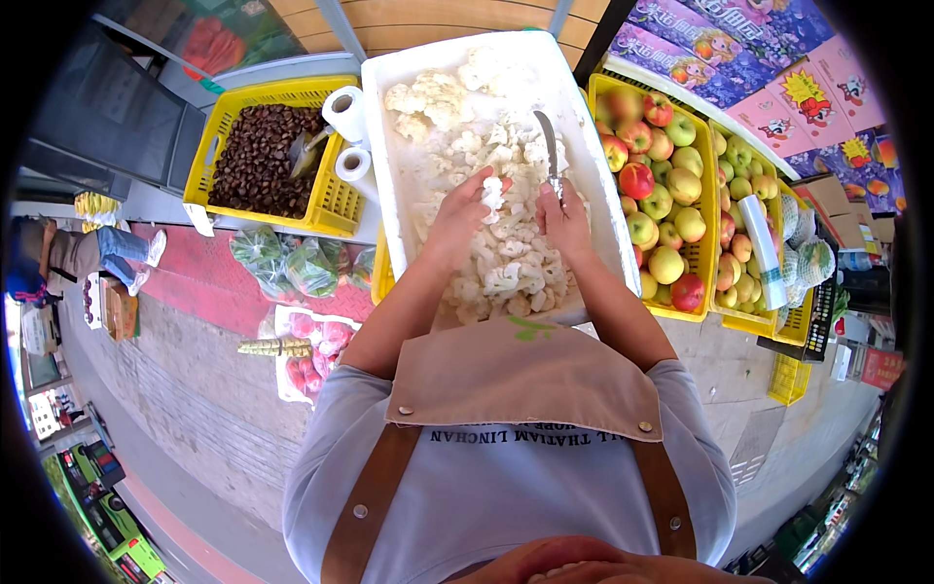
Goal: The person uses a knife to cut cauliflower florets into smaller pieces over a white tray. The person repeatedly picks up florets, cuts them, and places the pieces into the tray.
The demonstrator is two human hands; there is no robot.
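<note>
A white foam box (613,212) stands before me, its floor covered with many cut cauliflower florets (511,255). My left hand (463,212) holds a small cauliflower floret (493,198) between thumb and fingers, above the pile. In my right hand (564,219) is a knife with a curved blade (546,139); the grip is mostly hidden by my fingers, and the blade points towards the box's far end. Larger cauliflower pieces (438,98) lie at the far left inside the box. The knife and the held floret are apart.
Left of the box stand plastic-bag rolls (343,106) and a yellow crate (201,164) of chestnuts (255,160) with a scoop. To the right are yellow crates of apples (660,204) and other fruit (737,255). Bagged greens (317,266) lie on the left; a person (80,252) is farther off.
</note>
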